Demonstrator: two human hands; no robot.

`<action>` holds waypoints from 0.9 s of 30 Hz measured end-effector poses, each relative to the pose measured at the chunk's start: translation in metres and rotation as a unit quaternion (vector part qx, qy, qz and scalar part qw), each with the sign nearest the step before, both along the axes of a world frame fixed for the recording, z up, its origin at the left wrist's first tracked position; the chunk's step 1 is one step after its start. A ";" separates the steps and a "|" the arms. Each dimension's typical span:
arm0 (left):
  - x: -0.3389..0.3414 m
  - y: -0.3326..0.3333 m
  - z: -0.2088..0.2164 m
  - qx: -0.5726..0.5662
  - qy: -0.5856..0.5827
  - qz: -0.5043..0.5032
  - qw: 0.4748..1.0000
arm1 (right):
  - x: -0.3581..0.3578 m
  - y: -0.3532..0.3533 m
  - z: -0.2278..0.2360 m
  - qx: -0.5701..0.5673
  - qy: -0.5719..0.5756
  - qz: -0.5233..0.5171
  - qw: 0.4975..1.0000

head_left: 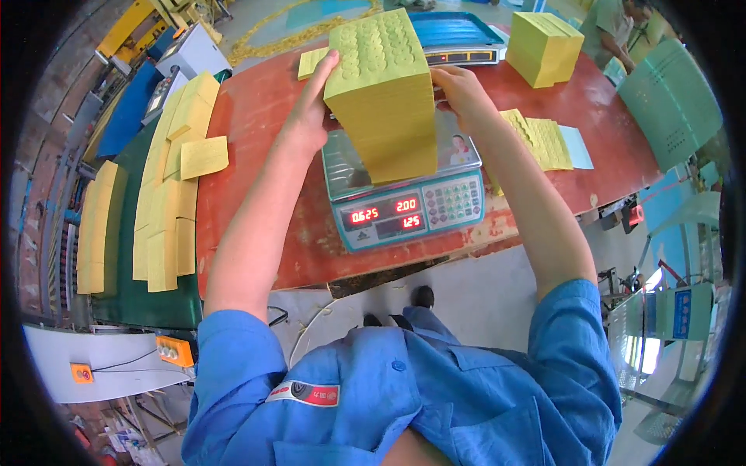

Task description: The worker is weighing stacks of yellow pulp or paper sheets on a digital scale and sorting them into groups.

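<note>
A tall block of stacked yellow paper sheets (388, 109), with rows of stamped round marks on its top sheet, stands over the pan of a digital scale (458, 200) with a lit red display. I cannot tell whether its full weight rests on the pan. My left hand (311, 109) is pressed to the block's left side, thumb near the top edge. On the opposite side my right hand (465, 95) grips the block; some of its fingers are hidden behind the paper.
The scale sits on a red table (256, 194). Behind it are a second scale with a blue tray (451, 33) and another yellow paper stack (544, 48). Loose yellow sheets (548, 144) lie at right. Leftward, a green conveyor (116, 233) carries yellow stacks (165, 210). A co-worker (614, 31) is at far right.
</note>
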State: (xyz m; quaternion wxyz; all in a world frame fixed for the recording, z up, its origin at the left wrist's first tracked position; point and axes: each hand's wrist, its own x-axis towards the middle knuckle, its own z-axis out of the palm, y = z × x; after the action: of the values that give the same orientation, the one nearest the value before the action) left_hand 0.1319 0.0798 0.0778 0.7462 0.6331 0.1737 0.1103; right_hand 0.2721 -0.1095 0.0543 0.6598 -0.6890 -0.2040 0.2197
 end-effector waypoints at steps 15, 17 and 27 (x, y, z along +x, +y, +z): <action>0.018 -0.039 -0.068 -0.103 -0.134 0.058 0.984 | -0.015 0.013 -0.066 0.212 0.062 -0.045 0.974; 0.024 -0.043 -0.068 -0.144 -0.163 0.045 0.975 | -0.017 0.022 -0.060 0.240 0.115 0.009 0.964; 0.051 -0.032 -0.062 -0.171 -0.201 0.063 0.962 | 0.026 0.036 -0.067 0.230 0.104 0.102 0.962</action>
State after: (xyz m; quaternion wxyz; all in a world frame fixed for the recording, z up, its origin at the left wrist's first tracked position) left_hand 0.1825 0.0474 0.0161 0.8543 0.4488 0.0761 0.2511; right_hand 0.2983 -0.0732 -0.0126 0.7918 -0.4678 -0.2489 0.3036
